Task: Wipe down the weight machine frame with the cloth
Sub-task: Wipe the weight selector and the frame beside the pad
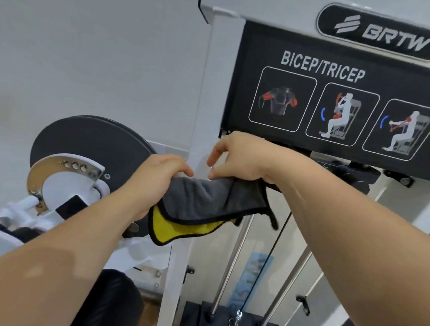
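Hanging between both hands in front of the white upright post (200,91) of the weight machine frame, the cloth (206,202) shows a grey face with black edging and a yellow underside drooping at its lower left. The left hand (155,179) grips the cloth's left end with fingers curled closed over it. The right hand (239,159) pinches the top edge between thumb and fingertips, the other fingers bent loosely. Just behind the right hand sits the black placard (338,100) reading BICEP/TRICEP. To the left is a dark round pulley disc (84,139); below, chrome guide rods (233,259) run down to the weight stack (199,320).
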